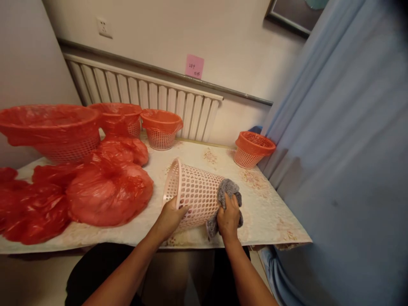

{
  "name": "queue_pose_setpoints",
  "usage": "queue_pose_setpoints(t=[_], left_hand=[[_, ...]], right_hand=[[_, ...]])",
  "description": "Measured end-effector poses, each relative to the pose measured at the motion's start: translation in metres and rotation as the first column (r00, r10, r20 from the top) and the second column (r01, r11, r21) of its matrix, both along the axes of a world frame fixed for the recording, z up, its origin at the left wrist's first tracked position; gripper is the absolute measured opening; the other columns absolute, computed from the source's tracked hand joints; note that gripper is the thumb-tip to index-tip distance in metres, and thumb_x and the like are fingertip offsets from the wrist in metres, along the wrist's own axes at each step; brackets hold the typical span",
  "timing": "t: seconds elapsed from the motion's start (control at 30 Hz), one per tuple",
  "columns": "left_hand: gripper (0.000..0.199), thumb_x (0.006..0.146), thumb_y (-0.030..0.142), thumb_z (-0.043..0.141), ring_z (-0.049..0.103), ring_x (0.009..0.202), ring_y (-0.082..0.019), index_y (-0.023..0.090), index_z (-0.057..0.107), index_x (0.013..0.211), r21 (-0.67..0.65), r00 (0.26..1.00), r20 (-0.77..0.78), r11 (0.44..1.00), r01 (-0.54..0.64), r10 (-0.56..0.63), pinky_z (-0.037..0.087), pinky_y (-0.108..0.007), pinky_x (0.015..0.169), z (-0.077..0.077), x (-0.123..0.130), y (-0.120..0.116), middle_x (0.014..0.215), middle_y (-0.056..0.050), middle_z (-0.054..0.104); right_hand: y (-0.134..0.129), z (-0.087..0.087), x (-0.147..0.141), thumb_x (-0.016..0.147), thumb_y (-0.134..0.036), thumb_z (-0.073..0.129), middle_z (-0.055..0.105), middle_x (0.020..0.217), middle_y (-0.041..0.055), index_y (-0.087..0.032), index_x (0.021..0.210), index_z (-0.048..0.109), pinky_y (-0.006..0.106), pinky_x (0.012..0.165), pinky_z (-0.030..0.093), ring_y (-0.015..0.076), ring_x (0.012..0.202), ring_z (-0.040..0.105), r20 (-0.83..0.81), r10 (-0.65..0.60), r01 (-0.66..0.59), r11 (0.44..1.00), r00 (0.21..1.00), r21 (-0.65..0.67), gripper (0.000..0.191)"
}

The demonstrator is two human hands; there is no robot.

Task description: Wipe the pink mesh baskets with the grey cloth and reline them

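A pale pink perforated basket (199, 193) lies tipped on its side over the table, its open mouth facing left. My left hand (170, 219) grips its rim, with the thumb on the outer wall. At the basket's base on the right, my right hand (228, 216) is closed on a grey cloth (228, 187) and presses it against the basket. Parts of the cloth hang out below and beside the fingers.
Red-lined baskets (161, 131) stand along the back left, and another lined basket (250, 151) stands at the back right. Bunched red bags (110, 193) cover the left of the patterned table (274, 212). A blue curtain (334, 170) hangs at the right; a radiator (156, 95) is behind.
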State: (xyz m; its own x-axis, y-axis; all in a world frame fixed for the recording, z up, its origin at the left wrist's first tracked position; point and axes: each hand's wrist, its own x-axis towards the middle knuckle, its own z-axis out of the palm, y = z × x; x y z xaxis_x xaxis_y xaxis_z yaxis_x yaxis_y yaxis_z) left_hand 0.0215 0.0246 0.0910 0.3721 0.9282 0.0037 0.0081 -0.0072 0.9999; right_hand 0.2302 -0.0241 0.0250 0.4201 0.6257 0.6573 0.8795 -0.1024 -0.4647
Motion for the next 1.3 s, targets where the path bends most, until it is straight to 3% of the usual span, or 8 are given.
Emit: queue_pose_setpoints(t=[0.23, 0.4, 0.6, 0.83, 0.97, 1.1, 1.2, 1.3], left_hand=[[0.053, 0.085, 0.057, 0.043, 0.064, 0.088, -0.023, 0.011, 0.061, 0.103, 0.108, 0.996, 0.039, 0.992, 0.07, -0.074, 0.049, -0.036, 0.084, 0.008, -0.002, 0.01, 0.094, -0.009, 0.071], [0.073, 0.081, 0.072, 0.034, 0.064, 0.091, -0.025, 0.008, 0.063, 0.102, 0.012, 0.997, 0.072, 1.0, 0.001, -0.002, 0.048, -0.036, 0.085, 0.013, -0.001, 0.023, 0.087, -0.011, 0.073], [0.072, 0.081, 0.07, 0.039, 0.066, 0.092, -0.027, 0.008, 0.063, 0.11, -0.046, 0.977, 0.158, 0.988, 0.149, -0.14, 0.047, -0.04, 0.089, 0.021, -0.002, 0.028, 0.09, -0.012, 0.074], [0.068, 0.084, 0.066, 0.036, 0.066, 0.085, -0.026, 0.008, 0.062, 0.108, 0.05, 0.993, 0.099, 0.997, 0.065, -0.07, 0.05, -0.04, 0.081, 0.016, 0.002, 0.028, 0.095, -0.014, 0.072], [0.054, 0.086, 0.058, 0.041, 0.062, 0.095, -0.027, 0.011, 0.063, 0.101, 0.229, 0.999, -0.043, 0.973, -0.001, 0.011, 0.045, -0.039, 0.09, -0.011, -0.009, 0.01, 0.1, -0.011, 0.07], [0.047, 0.086, 0.052, 0.043, 0.061, 0.097, -0.026, 0.013, 0.064, 0.103, 0.274, 0.992, -0.086, 0.955, 0.115, -0.095, 0.045, -0.036, 0.09, -0.038, -0.021, -0.005, 0.099, -0.01, 0.071], [0.046, 0.089, 0.05, 0.037, 0.061, 0.089, -0.024, 0.013, 0.064, 0.096, 0.318, 0.987, -0.146, 0.942, 0.104, -0.059, 0.047, -0.036, 0.085, -0.042, -0.022, -0.004, 0.09, -0.008, 0.069], [0.049, 0.092, 0.051, 0.029, 0.059, 0.082, -0.022, 0.014, 0.061, 0.087, 0.366, 0.979, -0.203, 0.927, 0.078, -0.002, 0.047, -0.034, 0.079, -0.037, -0.021, 0.003, 0.083, -0.007, 0.066]], right_hand=[[0.004, 0.056, -0.076, 0.071, -0.004, 0.043, 0.058, 0.121, 0.013, -0.015, 0.129, 0.051, 0.052, 0.102, 0.031, 0.0312, 0.13, 0.035, 0.108, 0.306, -0.291, 0.948, 0.946, -0.13, 0.06], [-0.004, 0.051, -0.114, 0.072, -0.009, 0.047, 0.057, 0.12, 0.0161, -0.014, 0.131, 0.048, 0.054, 0.099, 0.033, 0.0329, 0.131, 0.033, 0.229, 0.42, -0.384, 0.904, 0.878, -0.185, 0.059], [0.0, 0.02, -0.062, 0.073, -0.002, 0.04, 0.056, 0.123, 0.0157, -0.016, 0.131, 0.05, 0.052, 0.099, 0.035, 0.0305, 0.132, 0.033, 0.301, 0.322, -0.299, 0.947, 0.898, -0.12, 0.06], [0.01, -0.004, 0.012, 0.069, -0.001, 0.037, 0.053, 0.127, 0.0147, -0.011, 0.13, 0.05, 0.051, 0.105, 0.034, 0.0277, 0.13, 0.035, 0.121, 0.06, -0.054, 0.998, 0.991, -0.045, 0.063], [0.015, -0.007, 0.019, 0.068, -0.002, 0.038, 0.054, 0.126, 0.0118, -0.014, 0.131, 0.049, 0.048, 0.106, 0.034, 0.0265, 0.128, 0.037, 0.083, 0.052, -0.05, 0.999, 0.995, -0.022, 0.066], [0.022, -0.005, 0.02, 0.068, -0.004, 0.038, 0.058, 0.119, 0.0137, -0.012, 0.128, 0.053, 0.046, 0.103, 0.036, 0.0266, 0.121, 0.044, -0.024, -0.02, 0.021, 0.998, 1.0, 0.056, 0.062], [0.025, 0.0, 0.015, 0.07, -0.007, 0.037, 0.058, 0.118, 0.0155, -0.009, 0.126, 0.054, 0.045, 0.102, 0.036, 0.0274, 0.12, 0.045, -0.102, -0.08, 0.084, 0.996, 0.992, 0.042, 0.059], [0.025, 0.014, 0.002, 0.073, -0.007, 0.037, 0.056, 0.124, 0.0179, -0.005, 0.127, 0.053, 0.041, 0.105, 0.034, 0.0281, 0.125, 0.041, -0.086, -0.085, 0.077, 0.993, 0.993, -0.092, 0.057]])
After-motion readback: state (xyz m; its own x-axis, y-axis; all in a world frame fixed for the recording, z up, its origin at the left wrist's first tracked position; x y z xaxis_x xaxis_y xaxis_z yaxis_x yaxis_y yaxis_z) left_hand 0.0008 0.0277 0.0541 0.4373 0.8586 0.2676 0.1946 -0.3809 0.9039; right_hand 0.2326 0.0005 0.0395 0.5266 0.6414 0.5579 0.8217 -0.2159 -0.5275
